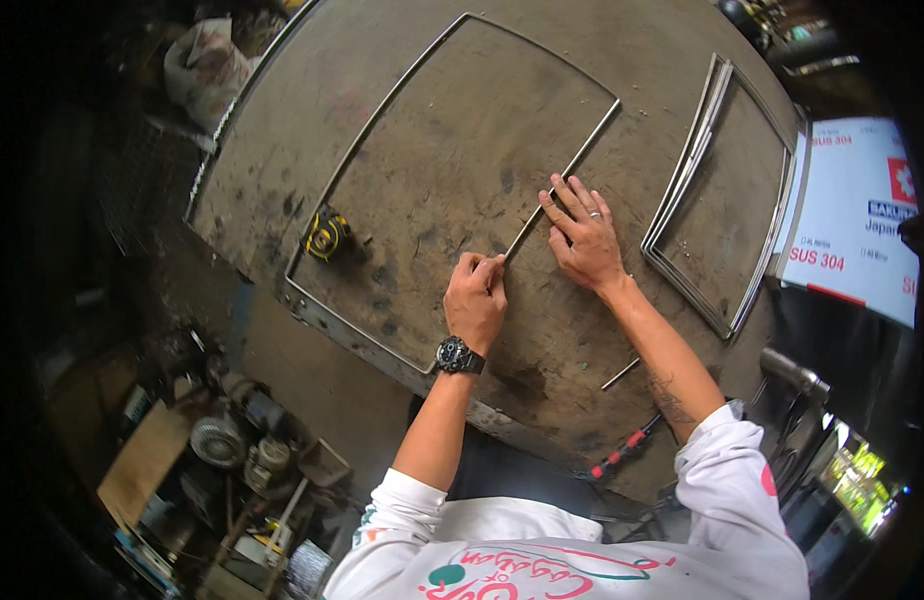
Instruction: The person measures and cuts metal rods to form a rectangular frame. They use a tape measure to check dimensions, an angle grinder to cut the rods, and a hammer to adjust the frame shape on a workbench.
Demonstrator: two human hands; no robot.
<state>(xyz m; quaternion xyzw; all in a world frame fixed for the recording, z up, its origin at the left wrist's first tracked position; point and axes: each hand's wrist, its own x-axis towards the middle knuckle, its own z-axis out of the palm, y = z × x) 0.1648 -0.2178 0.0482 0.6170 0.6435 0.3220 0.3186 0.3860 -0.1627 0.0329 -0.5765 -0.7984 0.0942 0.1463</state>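
Note:
A large, thin metal rod frame [592, 137] with bent corners lies flat on the worn brown worktable [442, 130]. My left hand [474, 300], with a black watch on its wrist, is closed at the near part of the frame's right side, thumb and fingers pinched on the rod. Farther along that same side, my right hand [585, 240] rests palm down, its fingers stretched across the rod. A yellow and black tape measure [328, 236] sits at the frame's left side. Several similar, smaller rod frames [687, 165] lie stacked to the right of my right hand.
A short metal rod [620, 374] and a red and black tool handle [624, 447] lie near my right forearm. A white printed sheet [847, 215] is at the table's right edge. Machine parts [220, 441] and a wooden board [145, 465] clutter the floor at lower left.

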